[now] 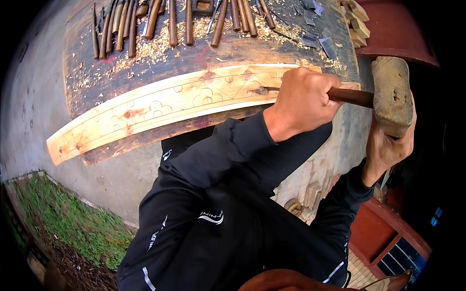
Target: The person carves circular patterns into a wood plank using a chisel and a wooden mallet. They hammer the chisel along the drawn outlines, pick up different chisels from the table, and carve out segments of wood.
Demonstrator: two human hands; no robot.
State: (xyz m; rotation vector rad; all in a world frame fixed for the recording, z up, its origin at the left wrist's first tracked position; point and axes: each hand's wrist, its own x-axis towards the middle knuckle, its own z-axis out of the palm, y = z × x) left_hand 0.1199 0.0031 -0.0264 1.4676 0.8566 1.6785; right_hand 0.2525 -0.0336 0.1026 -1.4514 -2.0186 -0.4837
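A long, slightly curved plank of pale wood (160,104) lies along the near side of the workbench, drawn over with pencil circles and petal-like outlines. My left hand (305,99) is closed round a wood chisel (353,97) with a brown wooden handle. The chisel's thin blade points left and meets the plank near a small dark mark. On the right, my right hand (388,149) grips a wooden mallet (392,97), whose handle the fingers mostly hide. The mallet's block head overlaps the butt of the chisel handle; whether they touch I cannot tell.
Several wooden-handled carving tools (189,22) lie in a row across the back of the bench (90,89), among wood shavings (155,48). Dark thin pieces (328,47) sit at the far right, near stacked wood blocks (358,24). Grass (68,218) borders the concrete at lower left.
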